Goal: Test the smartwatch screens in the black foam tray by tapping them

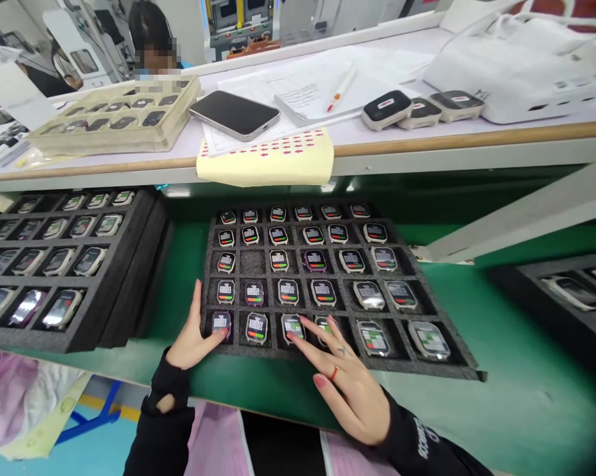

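A black foam tray (350, 360) lies before me on the green bench, its square pockets filled with smartwatches whose screens are lit; one pocket in the third row holds none. My left hand (199, 337) rests at the tray's front left corner, fingers along its side and thumb on a purple-rimmed smartwatch (221, 322). Over the front row reaches my right hand (347, 377), fingers spread, one fingertip at the screen of a smartwatch (292, 325). Its other fingers partly cover the neighbouring smartwatch (322, 324). Neither hand grips a watch.
Stacked foam trays (124, 284) with more watches stand at the left, another tray (536, 284) at the right. A shelf (402, 149) above carries a phone (236, 114), papers, a pen, a cream tray (179, 125) and a white device (521, 79). A person sits beyond.
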A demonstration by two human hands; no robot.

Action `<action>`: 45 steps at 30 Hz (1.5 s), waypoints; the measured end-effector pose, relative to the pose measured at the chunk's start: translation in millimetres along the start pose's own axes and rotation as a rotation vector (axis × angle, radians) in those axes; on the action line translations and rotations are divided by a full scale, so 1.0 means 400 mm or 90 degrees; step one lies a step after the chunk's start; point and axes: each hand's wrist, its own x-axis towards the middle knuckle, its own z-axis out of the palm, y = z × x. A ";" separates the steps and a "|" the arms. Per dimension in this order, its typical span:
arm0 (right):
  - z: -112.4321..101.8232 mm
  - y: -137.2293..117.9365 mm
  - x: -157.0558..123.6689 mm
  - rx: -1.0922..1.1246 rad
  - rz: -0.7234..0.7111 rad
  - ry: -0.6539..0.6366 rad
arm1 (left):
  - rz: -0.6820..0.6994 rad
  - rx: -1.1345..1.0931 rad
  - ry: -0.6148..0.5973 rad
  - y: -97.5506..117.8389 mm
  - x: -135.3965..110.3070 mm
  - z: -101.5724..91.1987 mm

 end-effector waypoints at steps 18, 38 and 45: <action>0.053 -0.042 0.089 0.049 -0.023 0.056 | -0.033 -0.011 0.032 -0.023 0.011 0.006; 0.036 -0.008 0.162 -0.011 -0.017 0.030 | -0.017 -0.060 0.111 -0.056 0.107 0.012; -0.080 -0.177 0.222 0.175 -0.162 0.004 | -0.008 -0.055 0.122 -0.051 0.109 0.009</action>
